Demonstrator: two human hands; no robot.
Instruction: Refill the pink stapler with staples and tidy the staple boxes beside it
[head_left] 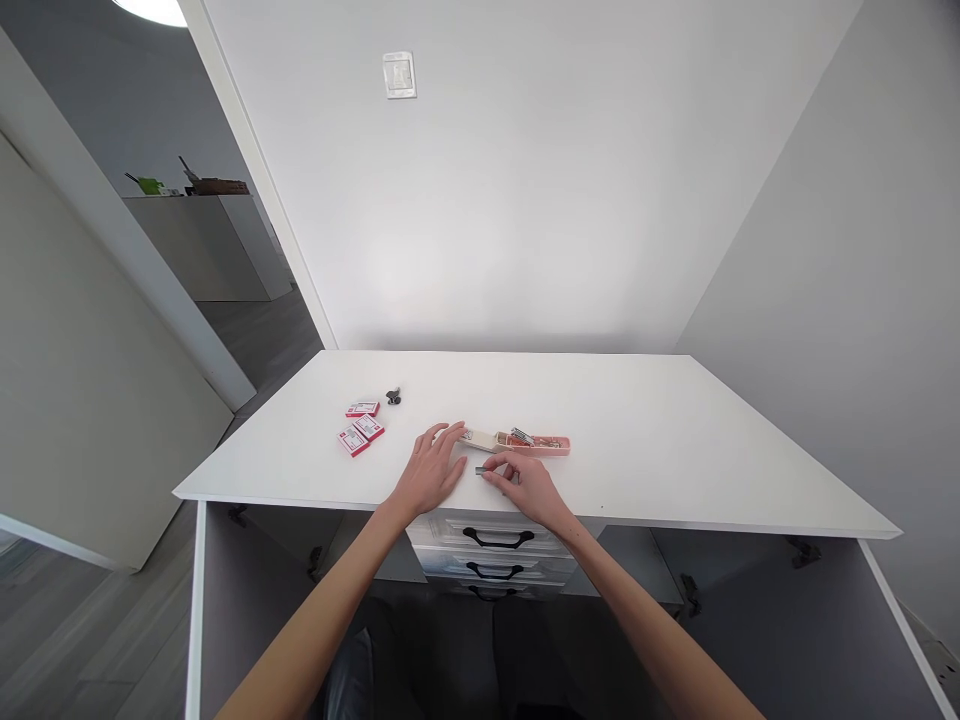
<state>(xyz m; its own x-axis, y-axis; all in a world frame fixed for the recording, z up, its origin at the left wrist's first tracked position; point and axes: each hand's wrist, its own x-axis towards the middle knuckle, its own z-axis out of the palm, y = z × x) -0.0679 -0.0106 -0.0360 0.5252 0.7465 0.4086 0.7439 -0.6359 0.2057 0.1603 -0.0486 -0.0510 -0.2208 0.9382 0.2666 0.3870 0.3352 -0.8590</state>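
A white switch (400,76) is on the wall (562,180), a green object (150,186) atop a cabinet (187,245).

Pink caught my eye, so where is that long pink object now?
In the head view, the long pink object lies on the white tabletop, just beyond the right hand and right of the left hand.

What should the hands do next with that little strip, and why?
Maybe move the small grey strip up to the open pink-and-white object: the right hand pinches the strip just in front of it, and the left hand's fingertips are at its white end.
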